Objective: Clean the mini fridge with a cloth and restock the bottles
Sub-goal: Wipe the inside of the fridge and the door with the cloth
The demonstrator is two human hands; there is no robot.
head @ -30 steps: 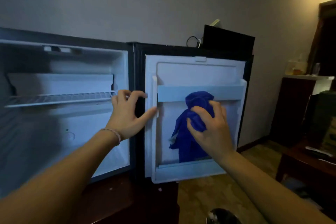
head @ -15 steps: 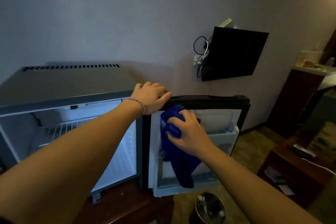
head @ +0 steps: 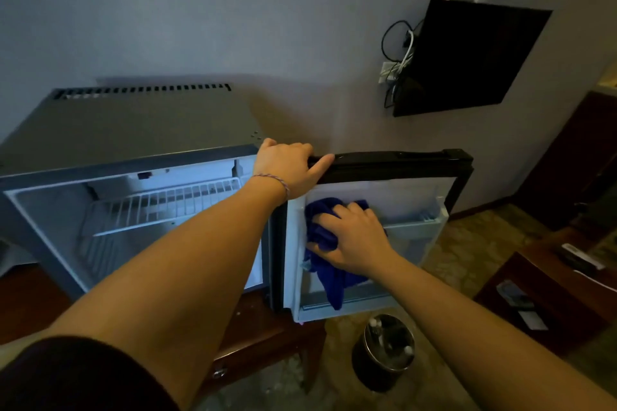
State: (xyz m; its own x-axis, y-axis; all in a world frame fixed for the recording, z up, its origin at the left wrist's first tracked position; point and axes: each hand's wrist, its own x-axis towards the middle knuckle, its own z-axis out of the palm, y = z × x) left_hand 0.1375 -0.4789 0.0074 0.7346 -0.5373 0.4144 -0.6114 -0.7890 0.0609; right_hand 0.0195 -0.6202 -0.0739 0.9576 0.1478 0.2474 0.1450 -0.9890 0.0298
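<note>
Left hand (head: 287, 167) is up on the top edge of the open fridge door (head: 397, 162), fingers curled over the black rim and the thumb lying out along it toward the free end — that is a bracing hold, steadying the door. Just below those fingers, the right hand (head: 354, 240) is bunched into the blue cloth (head: 322, 237), fingers curled round a wad of it and pressing it flat against the white inner liner of the door. The loose tail of the cloth hangs down past the heel of that hand toward the bottom door rack (head: 347, 305).

The cloth looks soft and limp, light in the hand, so it wants gathering into a thick pad under the palm, not a pinch at one corner — a corner hold would leave most of it dangling. The door, by my reckoning, swings freely on its hinge, which is why the top edge is the sensible place to hold it.

To the far side of the left wrist, the mini fridge (head: 127, 130) stands open with its wire shelf (head: 160, 203) bare. No bottles in there yet; small bottle tops seem to show in the metal bucket (head: 384, 350) on the floor, below the right forearm, though it is too dim to be sure.
</note>
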